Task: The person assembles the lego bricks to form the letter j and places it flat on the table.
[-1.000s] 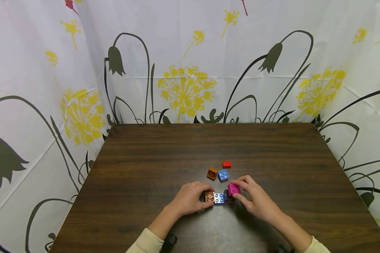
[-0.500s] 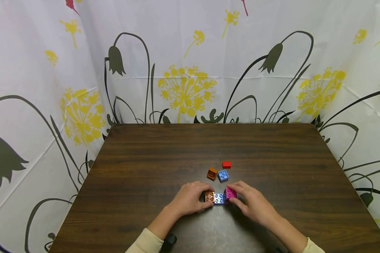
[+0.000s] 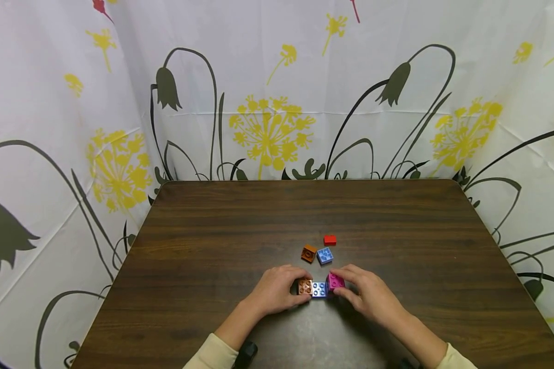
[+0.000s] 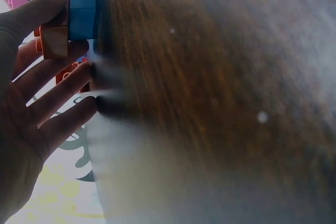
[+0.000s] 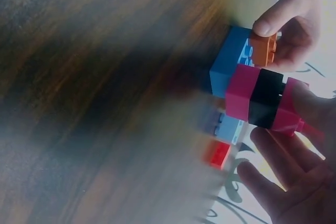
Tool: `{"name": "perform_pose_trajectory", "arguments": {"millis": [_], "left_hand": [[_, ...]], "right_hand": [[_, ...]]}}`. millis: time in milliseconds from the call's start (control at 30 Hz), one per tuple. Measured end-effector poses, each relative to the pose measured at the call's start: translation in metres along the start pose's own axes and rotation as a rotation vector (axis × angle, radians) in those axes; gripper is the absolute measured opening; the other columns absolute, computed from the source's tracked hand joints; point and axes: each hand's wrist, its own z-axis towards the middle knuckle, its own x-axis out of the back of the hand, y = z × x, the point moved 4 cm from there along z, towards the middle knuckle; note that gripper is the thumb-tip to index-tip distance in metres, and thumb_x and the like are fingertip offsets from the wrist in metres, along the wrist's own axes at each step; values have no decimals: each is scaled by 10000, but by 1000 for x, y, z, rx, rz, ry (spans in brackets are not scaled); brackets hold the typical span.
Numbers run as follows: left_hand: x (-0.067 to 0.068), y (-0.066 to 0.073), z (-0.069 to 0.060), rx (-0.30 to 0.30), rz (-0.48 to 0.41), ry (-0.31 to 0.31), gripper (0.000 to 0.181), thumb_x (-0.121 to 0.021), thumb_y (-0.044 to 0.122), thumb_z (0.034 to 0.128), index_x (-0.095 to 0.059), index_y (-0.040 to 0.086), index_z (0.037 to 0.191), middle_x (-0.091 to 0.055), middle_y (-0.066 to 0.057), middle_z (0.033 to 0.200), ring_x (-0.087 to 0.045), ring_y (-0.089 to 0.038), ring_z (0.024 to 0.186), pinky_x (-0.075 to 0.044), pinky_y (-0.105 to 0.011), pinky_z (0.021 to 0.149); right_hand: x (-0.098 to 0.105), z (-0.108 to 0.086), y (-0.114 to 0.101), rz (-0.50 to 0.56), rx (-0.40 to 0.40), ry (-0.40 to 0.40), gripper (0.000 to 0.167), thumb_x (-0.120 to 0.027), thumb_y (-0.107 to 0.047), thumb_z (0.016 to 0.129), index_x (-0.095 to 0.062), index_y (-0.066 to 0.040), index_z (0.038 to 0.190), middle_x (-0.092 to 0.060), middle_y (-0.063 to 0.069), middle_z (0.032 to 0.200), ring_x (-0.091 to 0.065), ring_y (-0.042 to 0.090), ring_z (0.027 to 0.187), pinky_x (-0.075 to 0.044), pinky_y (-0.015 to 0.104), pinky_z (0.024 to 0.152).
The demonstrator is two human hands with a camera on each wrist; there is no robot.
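Observation:
A blue brick (image 3: 319, 289) on the table carries an orange brick (image 3: 305, 286) at its left end. My left hand (image 3: 277, 292) pinches the orange brick with thumb and forefinger, the other fingers spread in the left wrist view. At the right end of the build, the right wrist view shows a pink brick (image 5: 243, 92) under a black brick (image 5: 265, 98). On top sits another pink brick (image 3: 335, 281), held by thumb and fingers of my right hand (image 3: 371, 297). Whether that top brick is fully seated on the black one, I cannot tell.
Behind the build lie a loose brown-orange brick (image 3: 309, 253) on its side, a light blue brick (image 3: 325, 255) and a small red brick (image 3: 330, 240). They rest on a dark wooden table (image 3: 203, 230). A flower-print curtain (image 3: 277, 77) hangs beyond its far edge.
My right hand has brought the upper pink brick left and down onto the black brick, which it now covers in the head view. The left hand has stayed on the orange brick.

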Motion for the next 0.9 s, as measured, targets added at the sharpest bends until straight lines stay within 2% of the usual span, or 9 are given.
{"name": "perform_pose_trajectory", "arguments": {"millis": [533,900], "left_hand": [[-1,0,1,6,-5,-12,353,-754,449,834,-692,253,1121,-676,108,1076,-619,-79,1010,-510,-363,849],[0,1,1,-2,6,3,359,-759,455,825,-694,248,1111,-679,101,1061,-622,-79,994,-514,-355,829]], "right_hand": [[-1,3,-1,-65,-2,-31,393,-768,-223,860,-693,-110,1228,-658,-77,1066,-642,109,907,-532,359,769],[-1,1,6,-1,-25,-14,424,-795,-210,827,-697,-109,1227,-699,-8,1130,-670,178,1007,-535,386,839]]}}
